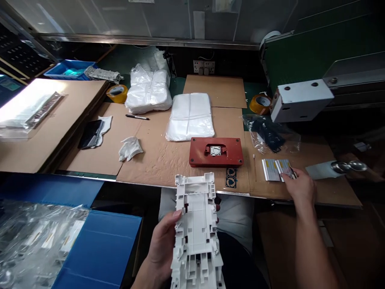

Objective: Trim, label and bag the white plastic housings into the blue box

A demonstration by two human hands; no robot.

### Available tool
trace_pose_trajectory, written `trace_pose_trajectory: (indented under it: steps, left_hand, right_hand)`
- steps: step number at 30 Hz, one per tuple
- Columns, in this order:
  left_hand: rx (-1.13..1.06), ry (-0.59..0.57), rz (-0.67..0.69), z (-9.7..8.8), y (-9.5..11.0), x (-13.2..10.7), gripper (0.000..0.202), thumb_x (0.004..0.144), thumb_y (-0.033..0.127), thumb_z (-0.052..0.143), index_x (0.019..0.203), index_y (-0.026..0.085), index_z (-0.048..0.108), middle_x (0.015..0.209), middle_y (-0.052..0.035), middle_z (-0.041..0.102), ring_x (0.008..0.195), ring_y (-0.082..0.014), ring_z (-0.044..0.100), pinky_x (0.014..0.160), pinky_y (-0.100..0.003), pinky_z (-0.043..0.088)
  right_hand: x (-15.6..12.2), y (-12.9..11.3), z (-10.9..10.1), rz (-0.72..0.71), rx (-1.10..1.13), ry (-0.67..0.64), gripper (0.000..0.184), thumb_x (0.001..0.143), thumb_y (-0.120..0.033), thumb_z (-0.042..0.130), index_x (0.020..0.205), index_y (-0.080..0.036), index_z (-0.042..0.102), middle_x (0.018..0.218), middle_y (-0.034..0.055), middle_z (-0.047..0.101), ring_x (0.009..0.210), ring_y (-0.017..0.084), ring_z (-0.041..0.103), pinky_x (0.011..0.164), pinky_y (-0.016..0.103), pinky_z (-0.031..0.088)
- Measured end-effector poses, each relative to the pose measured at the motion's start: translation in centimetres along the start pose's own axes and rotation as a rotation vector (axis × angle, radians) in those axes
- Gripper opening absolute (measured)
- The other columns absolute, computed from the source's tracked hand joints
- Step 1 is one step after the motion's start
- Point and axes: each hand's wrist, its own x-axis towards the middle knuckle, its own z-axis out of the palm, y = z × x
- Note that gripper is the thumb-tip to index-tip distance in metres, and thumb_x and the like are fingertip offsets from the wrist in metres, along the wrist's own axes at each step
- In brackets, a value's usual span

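My left hand (165, 241) is wrapped around a long white moulded plastic part (197, 224), full of slots, ribs and clips. The part is held in front of my lap, below the table's edge. At the table's right side, my right hand (300, 188) is closed, its fingertips at two small white packs (271, 169) with yellow marks. A thin dark thing shows at those fingertips; I cannot make out what it is. A red block fixture (215, 160) with a small white square piece (215, 151) in its recess lies ahead of the plastic part.
Plastic-bag stacks (190, 116) lie mid-table, with a white glove (130, 149) and a pen (137, 117) to their left. Tape rolls (260, 104) stand at the back. A cotton swab (254, 167) and metal-topped bottle (325, 169) are at right. Cardboard sheets (75, 94) rise at left.
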Motion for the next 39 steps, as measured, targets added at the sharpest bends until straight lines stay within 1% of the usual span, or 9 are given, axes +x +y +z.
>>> trace_pose_trajectory:
  steps: [3,7,9,12,14,18,25,34,39]
  left_hand:
    - [0.018,0.136,0.007,0.1,0.1,0.0,0.007,0.079,0.015,0.071,0.076,0.017,0.076,0.072,-0.0004,0.079,0.069,-0.0200,0.076,0.069,-0.025,0.060]
    - [0.118,0.293,-0.008,1.5,-0.5,1.0,0.022,0.081,0.021,0.070,0.102,0.014,0.073,0.086,-0.0074,0.079,0.086,-0.0302,0.076,0.086,-0.043,0.059]
    - [0.103,0.324,0.015,2.1,-1.3,2.1,0.032,0.082,0.022,0.069,0.112,0.014,0.069,0.090,-0.0080,0.079,0.092,-0.0308,0.075,0.090,-0.045,0.057]
    - [0.057,0.292,0.091,2.0,-2.7,3.7,0.042,0.082,0.025,0.066,0.123,0.015,0.063,0.096,-0.0090,0.078,0.096,-0.0297,0.073,0.094,-0.043,0.055]
    - [0.048,0.254,0.149,1.6,-3.5,4.4,0.049,0.082,0.023,0.065,0.130,0.017,0.058,0.102,-0.0082,0.077,0.101,-0.0286,0.072,0.096,-0.042,0.052]
    - [0.071,0.198,0.270,0.9,-4.7,4.5,0.064,0.079,0.015,0.063,0.141,0.023,0.048,0.105,-0.0051,0.076,0.107,-0.0269,0.069,0.099,-0.040,0.049]
    - [0.144,0.170,0.337,0.6,-5.4,4.2,0.072,0.081,0.016,0.064,0.147,0.027,0.038,0.112,-0.0041,0.074,0.109,-0.0262,0.067,0.101,-0.040,0.047]
    - [0.226,0.119,0.318,-0.1,-6.3,4.3,0.068,0.080,0.021,0.071,0.143,0.027,0.046,0.124,-0.0047,0.069,0.121,-0.0267,0.060,0.105,-0.038,0.041]
    - [0.235,0.124,0.282,-0.3,-6.2,4.3,0.064,0.082,0.024,0.070,0.142,0.026,0.048,0.124,-0.0044,0.070,0.121,-0.0268,0.060,0.104,-0.037,0.042]
  right_hand:
    - [-0.6,-1.1,-1.3,0.069,0.129,0.070,0.056,0.074,-0.044,0.063,0.116,-0.008,0.072,0.099,0.0238,0.074,0.089,0.038,0.066,0.080,0.053,0.050]
    - [-4.0,-4.6,-3.6,0.003,0.383,0.030,0.055,0.082,-0.046,0.065,0.123,-0.010,0.067,0.106,0.0177,0.075,0.094,0.028,0.071,0.084,0.040,0.056]
    - [-7.2,-7.5,-4.6,-0.074,0.496,-0.063,0.047,0.083,-0.048,0.067,0.118,-0.017,0.070,0.108,0.0111,0.076,0.096,0.024,0.072,0.085,0.034,0.057]
    - [-12.6,-11.7,-5.5,-0.223,0.638,-0.278,0.032,0.081,-0.042,0.074,0.106,-0.022,0.075,0.102,0.0072,0.077,0.093,0.024,0.072,0.073,0.031,0.059]
    - [-15.7,-13.8,-5.4,-0.379,0.675,-0.334,0.023,0.084,-0.034,0.073,0.104,-0.024,0.075,0.108,0.0073,0.075,0.099,0.025,0.069,0.070,0.030,0.059]
    - [-19.3,-15.2,-4.1,-0.588,0.658,-0.333,0.022,0.088,-0.023,0.069,0.109,-0.025,0.073,0.110,0.0075,0.071,0.104,0.024,0.066,0.086,0.037,0.058]
    - [-20.2,-15.1,-2.8,-0.552,0.691,-0.360,0.022,0.091,-0.018,0.064,0.112,-0.022,0.071,0.105,0.0072,0.069,0.097,0.021,0.066,0.082,0.033,0.058]
    - [-18.6,-15.7,-4.0,-0.361,0.814,-0.551,0.017,0.090,-0.029,0.066,0.104,-0.025,0.075,0.115,0.0054,0.071,0.109,0.022,0.066,0.092,0.032,0.055]
    - [-18.3,-15.6,-4.3,-0.324,0.822,-0.638,0.020,0.091,-0.027,0.062,0.105,-0.027,0.076,0.123,0.0050,0.071,0.116,0.023,0.065,0.096,0.034,0.054]
